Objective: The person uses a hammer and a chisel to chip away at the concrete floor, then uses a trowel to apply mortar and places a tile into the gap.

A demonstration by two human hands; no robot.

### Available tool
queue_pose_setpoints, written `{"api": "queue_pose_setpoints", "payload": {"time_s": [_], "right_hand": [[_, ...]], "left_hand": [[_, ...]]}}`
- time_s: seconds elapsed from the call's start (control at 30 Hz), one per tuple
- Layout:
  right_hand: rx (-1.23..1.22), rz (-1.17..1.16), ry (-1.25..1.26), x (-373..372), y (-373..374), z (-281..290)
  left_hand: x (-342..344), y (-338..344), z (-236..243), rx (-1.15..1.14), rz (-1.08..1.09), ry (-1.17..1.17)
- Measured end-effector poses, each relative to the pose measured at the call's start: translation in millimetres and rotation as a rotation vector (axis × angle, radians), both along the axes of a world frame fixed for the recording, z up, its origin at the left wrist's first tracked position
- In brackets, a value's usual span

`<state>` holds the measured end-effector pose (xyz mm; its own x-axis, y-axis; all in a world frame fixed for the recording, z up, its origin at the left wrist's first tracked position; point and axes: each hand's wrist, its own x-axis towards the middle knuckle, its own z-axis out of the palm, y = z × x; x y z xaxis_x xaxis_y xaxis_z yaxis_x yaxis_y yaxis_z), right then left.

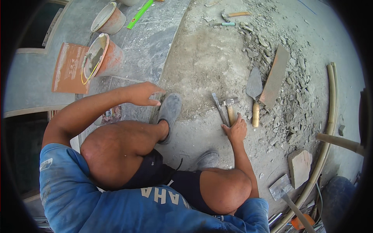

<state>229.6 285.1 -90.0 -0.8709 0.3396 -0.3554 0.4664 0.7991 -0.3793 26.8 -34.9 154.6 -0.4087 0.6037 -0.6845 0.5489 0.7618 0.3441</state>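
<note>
My right hand (pixel 236 130) is on the ground to the right of my feet, closed round the lower ends of a hammer (pixel 231 110) and a steel chisel (pixel 220 108) lying side by side. Its thumb is at the chisel's end and its fingers are beside the wooden handle. My left hand (pixel 144 93) hangs over the tile edge near my left shoe (pixel 169 110), fingers apart, holding nothing. A pointed trowel (pixel 254 83) with a wooden handle lies right of the hammer. Next to it rests a long narrow slab (pixel 275 76).
Broken rubble (pixel 289 112) spreads along the right. Another hammer (pixel 236 14) and a teal-handled tool (pixel 225 24) lie far ahead. Mortar buckets (pixel 110 58) and a green level (pixel 140 14) stand on grey tiles at left. Bamboo poles (pixel 331 101) and a long-handled scraper (pixel 281 187) lie at right.
</note>
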Motion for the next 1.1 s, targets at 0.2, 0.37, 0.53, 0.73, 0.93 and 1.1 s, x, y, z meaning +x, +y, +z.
{"api": "queue_pose_setpoints", "payload": {"time_s": [0.2, 0.37, 0.53, 0.73, 0.93, 1.1], "right_hand": [[-0.068, 0.061, -0.207, -18, 7, 2], [-0.266, 0.082, -0.235, -32, 25, 29], [-0.664, -0.113, -0.306, -93, 11, 142], [-0.740, -0.168, -0.077, -157, -60, 176], [-0.641, -0.368, 0.039, -207, -110, 166], [-0.714, -0.475, 0.146, -223, -94, 171]], "left_hand": [[12, -4, -51, 0.163, 0.209, -0.262], [12, 9, -89, 0.229, 0.272, -0.416], [5, 50, -126, 0.184, 0.479, -0.941], [-22, 100, -137, 0.511, 1.169, -1.628], [-87, 85, -189, 0.902, 1.826, -1.257], [-152, 53, -207, 0.969, 1.863, -1.187]]}}
